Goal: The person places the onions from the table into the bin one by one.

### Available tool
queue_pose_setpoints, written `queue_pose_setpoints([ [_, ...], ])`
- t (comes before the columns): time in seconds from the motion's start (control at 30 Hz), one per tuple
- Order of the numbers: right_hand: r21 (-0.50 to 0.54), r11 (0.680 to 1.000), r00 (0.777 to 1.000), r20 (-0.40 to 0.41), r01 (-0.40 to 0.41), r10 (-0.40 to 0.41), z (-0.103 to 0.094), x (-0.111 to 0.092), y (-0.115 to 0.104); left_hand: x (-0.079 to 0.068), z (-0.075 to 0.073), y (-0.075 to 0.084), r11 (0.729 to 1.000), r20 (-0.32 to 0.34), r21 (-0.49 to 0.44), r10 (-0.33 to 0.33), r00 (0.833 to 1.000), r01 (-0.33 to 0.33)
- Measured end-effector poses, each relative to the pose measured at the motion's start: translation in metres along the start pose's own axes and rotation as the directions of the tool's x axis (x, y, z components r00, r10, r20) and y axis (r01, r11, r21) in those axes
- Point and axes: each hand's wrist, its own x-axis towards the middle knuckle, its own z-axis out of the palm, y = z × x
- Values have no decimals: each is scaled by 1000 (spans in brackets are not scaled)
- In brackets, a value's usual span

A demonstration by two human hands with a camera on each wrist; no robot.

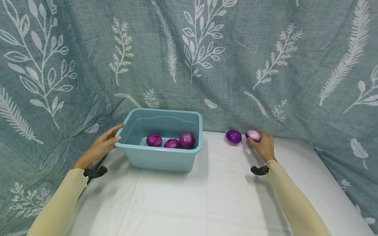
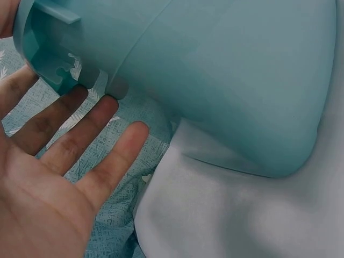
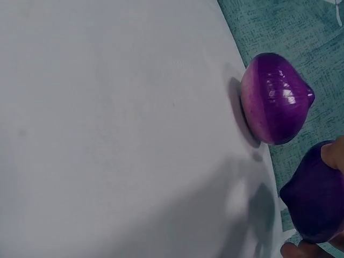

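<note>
A light blue plastic tub stands on the white cloth, with several purple onions in it, one of them an onion at the right. My left hand is at the tub's left end, thumb and a finger on the rim. In the left wrist view its fingers are straight and spread, fingertips right at the underside of the rim. My right hand pinches a purple and pale onion between thumb and fingers. Just left of it lies another purple onion on the cloth.
The white cloth covers the table. Behind it and at both sides hangs a teal curtain with white leaf patterns, close behind the tub and onions. Dark straps circle both wrists.
</note>
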Motion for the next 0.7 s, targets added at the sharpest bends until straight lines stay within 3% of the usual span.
queue_pose_setpoints([
  [0.7, 41, 985, 985, -37, 168, -167, -11, -17, -42, -2, 2, 3, 1000, 1, 6, 4, 1000, -4],
])
